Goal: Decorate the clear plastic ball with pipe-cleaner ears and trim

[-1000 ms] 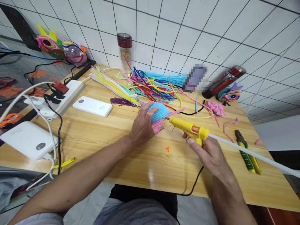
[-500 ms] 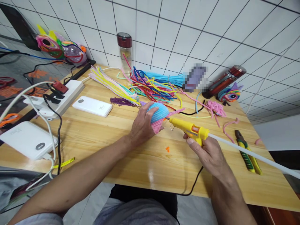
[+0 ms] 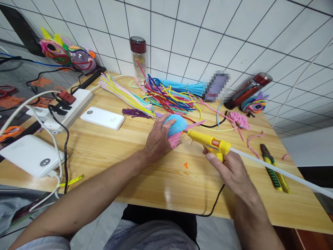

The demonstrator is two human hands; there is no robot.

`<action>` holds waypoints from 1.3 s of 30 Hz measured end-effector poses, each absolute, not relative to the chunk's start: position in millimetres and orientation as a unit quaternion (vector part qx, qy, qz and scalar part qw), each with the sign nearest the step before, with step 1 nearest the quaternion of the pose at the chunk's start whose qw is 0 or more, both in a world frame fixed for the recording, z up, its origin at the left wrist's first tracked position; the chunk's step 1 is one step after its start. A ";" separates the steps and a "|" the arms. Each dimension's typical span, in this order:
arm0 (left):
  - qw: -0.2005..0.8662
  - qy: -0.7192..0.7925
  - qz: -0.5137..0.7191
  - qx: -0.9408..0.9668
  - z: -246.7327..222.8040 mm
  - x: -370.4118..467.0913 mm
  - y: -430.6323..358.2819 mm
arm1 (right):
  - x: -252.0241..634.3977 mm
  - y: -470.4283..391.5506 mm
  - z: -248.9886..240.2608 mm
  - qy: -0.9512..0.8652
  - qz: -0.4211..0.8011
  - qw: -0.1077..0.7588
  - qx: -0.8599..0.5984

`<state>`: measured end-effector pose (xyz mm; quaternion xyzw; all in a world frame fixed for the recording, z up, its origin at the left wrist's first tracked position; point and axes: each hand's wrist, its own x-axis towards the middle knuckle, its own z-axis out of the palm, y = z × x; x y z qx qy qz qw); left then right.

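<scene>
My left hand (image 3: 159,139) is wrapped round a blue and pink craft piece (image 3: 177,125) that looks covered in fuzzy stems. A pink stem (image 3: 196,123) sticks out from its right side. My right hand (image 3: 230,168) grips a yellow glue gun (image 3: 208,140) by its handle, with the nozzle at the right edge of the craft piece. A long white glue stick (image 3: 260,161) extends from the back of the gun. Whether the nozzle touches the piece is too small to tell. Small orange bits (image 3: 185,165) lie on the wooden table (image 3: 156,187) below.
Colourful stems (image 3: 171,95) lie at the back near a glass bottle (image 3: 138,62). Pliers (image 3: 274,168) and a pink stem bundle (image 3: 238,120) are at the right, with a red flask (image 3: 249,90) behind. White power banks (image 3: 102,118) and a power strip (image 3: 75,109) are at the left.
My right hand and the glue gun have shifted very slightly to the left. My left hand and the craft piece look unmoved.
</scene>
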<state>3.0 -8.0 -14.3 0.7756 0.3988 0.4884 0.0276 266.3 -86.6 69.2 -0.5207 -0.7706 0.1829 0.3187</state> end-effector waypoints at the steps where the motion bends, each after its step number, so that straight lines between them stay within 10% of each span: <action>1: 0.024 0.396 0.490 0.776 -14.3 3.0 -7.9 | 266.3 -86.9 69.3 -0.770 0.184 0.318 -0.522; 39: 0.027 0.399 0.484 0.778 -13.2 2.6 -8.0 | 264.7 -87.2 71.1 -0.767 0.185 0.318 -0.525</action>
